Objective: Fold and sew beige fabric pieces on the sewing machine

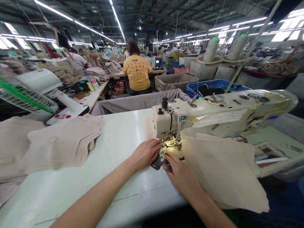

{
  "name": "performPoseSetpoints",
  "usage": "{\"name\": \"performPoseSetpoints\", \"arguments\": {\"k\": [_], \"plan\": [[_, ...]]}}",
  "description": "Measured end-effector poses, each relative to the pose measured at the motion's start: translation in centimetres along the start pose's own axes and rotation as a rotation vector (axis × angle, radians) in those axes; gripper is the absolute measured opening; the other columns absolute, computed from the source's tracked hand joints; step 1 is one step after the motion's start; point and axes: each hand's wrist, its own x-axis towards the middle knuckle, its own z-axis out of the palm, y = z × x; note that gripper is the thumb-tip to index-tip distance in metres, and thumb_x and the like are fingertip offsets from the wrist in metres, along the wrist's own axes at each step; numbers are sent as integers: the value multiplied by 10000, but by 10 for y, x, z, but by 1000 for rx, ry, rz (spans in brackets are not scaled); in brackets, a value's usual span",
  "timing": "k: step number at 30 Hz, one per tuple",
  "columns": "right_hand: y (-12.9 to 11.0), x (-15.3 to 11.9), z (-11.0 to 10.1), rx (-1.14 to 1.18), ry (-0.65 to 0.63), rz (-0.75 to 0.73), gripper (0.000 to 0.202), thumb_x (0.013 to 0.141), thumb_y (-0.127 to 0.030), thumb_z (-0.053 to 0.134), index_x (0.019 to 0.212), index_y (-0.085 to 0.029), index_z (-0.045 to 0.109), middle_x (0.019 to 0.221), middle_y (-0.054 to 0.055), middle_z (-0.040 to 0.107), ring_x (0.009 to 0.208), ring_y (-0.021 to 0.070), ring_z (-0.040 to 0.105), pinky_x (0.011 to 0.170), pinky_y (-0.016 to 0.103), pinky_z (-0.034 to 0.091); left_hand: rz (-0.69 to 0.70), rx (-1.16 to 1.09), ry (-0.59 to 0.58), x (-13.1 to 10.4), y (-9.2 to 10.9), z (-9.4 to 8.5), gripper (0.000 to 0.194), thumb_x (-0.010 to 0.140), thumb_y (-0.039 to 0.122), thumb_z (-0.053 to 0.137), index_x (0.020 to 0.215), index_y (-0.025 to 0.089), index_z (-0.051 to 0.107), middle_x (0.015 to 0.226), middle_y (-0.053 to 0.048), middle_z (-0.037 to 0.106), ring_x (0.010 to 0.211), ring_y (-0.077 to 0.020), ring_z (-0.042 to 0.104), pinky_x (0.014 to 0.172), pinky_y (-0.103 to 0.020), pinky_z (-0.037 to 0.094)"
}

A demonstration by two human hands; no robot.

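Note:
A cream sewing machine (164, 122) stands on the pale green table (121, 136), its lit needle area just beyond both hands. My left hand (147, 153) presses its closed fingers on a small dark patterned cloth piece (162, 158) at the left of the presser foot. My right hand (178, 171) pinches the near right edge of that piece, with the thumb underneath. Beige fabric pieces (220, 169) lie right of the needle area and hang over the table's front edge. The cloth under the foot is partly hidden by the fingers.
Stacked beige panels (58, 140) lie on the left, near a white fan (40, 80). Beyond the table are a grey cloth-lined bin (132, 101) and a blue basket (218, 84). A person in a yellow shirt (137, 72) sits ahead. Thread cones (211, 50) stand behind the machine.

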Motion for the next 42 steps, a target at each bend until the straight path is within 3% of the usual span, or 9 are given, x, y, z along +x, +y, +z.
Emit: {"name": "performPoseSetpoints", "arguments": {"k": [7, 13, 16, 19, 26, 31, 34, 42], "plan": [[1, -2, 1, 8, 27, -9, 356, 954, -198, 538, 1300, -188, 621, 1429, 91, 603, 960, 225, 734, 822, 351, 598, -83, 41, -49, -2, 6, -7, 307, 990, 204, 474, 1278, 172, 576, 1241, -126, 634, 1139, -262, 593, 980, -443, 537], [11, -11, -3, 93, 97, -4, 307, 961, -229, 528, 1246, -189, 635, 1338, 102, 658, 1017, 241, 716, 832, 348, 587, -170, 56, -167, -16, 56, -16, 185, 964, 318, 578, 1050, 163, 631, 1070, -108, 654, 1019, -275, 600, 887, -429, 557], [16, -17, -4, 119, 93, -43, 314, 956, -229, 525, 1251, -192, 625, 1361, 108, 639, 1045, 245, 706, 856, 351, 579, -128, 48, -205, -23, 78, -14, 164, 960, 280, 566, 1056, 161, 625, 1082, -99, 657, 1019, -270, 601, 888, -416, 549], [17, -21, -4, 98, 35, -65, 341, 953, -210, 522, 1281, -192, 610, 1389, 107, 621, 1054, 247, 702, 879, 359, 570, -144, 135, -222, -23, 86, -12, 186, 962, 252, 559, 1115, 158, 607, 1086, -99, 659, 1012, -279, 604, 848, -427, 543], [15, -24, -8, 29, -38, -93, 358, 957, -182, 525, 1306, -180, 602, 1390, 119, 618, 1045, 241, 703, 866, 353, 571, -119, 195, -236, -21, 84, -16, 244, 976, 264, 546, 1202, 180, 577, 1066, -96, 655, 975, -271, 612, 802, -408, 542], [16, -26, -4, -43, -43, -124, 344, 968, -167, 501, 1296, -180, 601, 1361, 122, 632, 981, 235, 718, 806, 345, 577, -61, 42, -124, -30, 80, -7, 319, 987, 248, 511, 1291, 157, 543, 1272, -132, 619, 1232, -285, 567, 1029, -441, 525], [17, -24, -2, -49, -46, -124, 329, 970, -160, 494, 1279, -186, 605, 1345, 121, 637, 963, 222, 717, 796, 329, 567, -38, 4, -85, -33, 75, 0, 352, 992, 253, 490, 1327, 155, 529, 1322, -148, 607, 1266, -287, 567, 1067, -455, 516], [8, 10, -17, -90, -98, -32, 235, 969, -172, 533, 1179, -212, 631, 1258, 79, 653, 939, 214, 706, 734, 294, 538, -47, -24, -114, -13, 45, -5, 240, 1014, 264, 460, 1127, 148, 637, 1181, -133, 654, 1160, -267, 623, 1043, -436, 537]]}}
